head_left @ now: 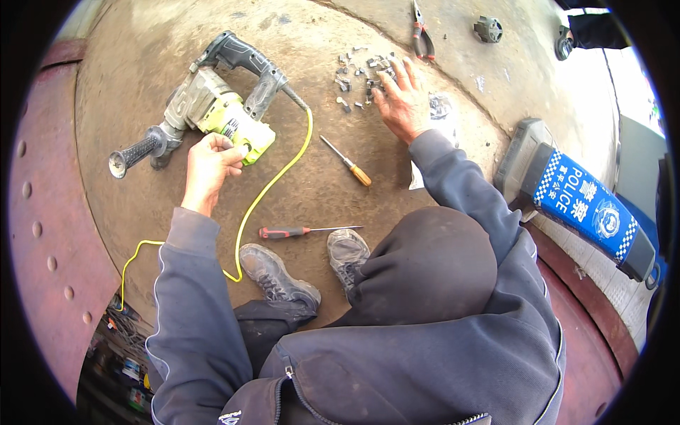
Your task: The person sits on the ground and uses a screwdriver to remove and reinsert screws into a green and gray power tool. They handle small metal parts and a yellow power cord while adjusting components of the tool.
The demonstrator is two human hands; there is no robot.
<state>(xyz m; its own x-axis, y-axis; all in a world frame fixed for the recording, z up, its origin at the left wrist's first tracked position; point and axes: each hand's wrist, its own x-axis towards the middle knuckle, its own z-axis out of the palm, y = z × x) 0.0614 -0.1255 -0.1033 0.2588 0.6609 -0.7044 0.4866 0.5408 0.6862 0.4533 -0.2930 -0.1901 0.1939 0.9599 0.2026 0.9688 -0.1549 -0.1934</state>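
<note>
A rotary hammer drill point(210, 103) with a grey body, lime-green motor housing point(253, 134) and black rear handle lies on its side at the left. My left hand point(210, 166) is at the housing, its thumb and fingers pinched together beside a small dark round spot. Whatever those fingers hold is too small to make out. My right hand point(405, 103) reaches forward with fingers spread, its fingertips over the edge of a scattered pile of small black and metallic parts point(372, 67). A clear plastic bag point(440, 108) lies partly hidden beside my right wrist.
A screwdriver with an amber handle point(360, 174) and a red-grey screwdriver point(285, 232) lie near my shoes. Pliers point(423, 39) and a round grey part point(488, 29) lie farther off. The yellow cord point(273, 180) curves across the floor. A blue-and-black case-like object point(584, 203) stands right.
</note>
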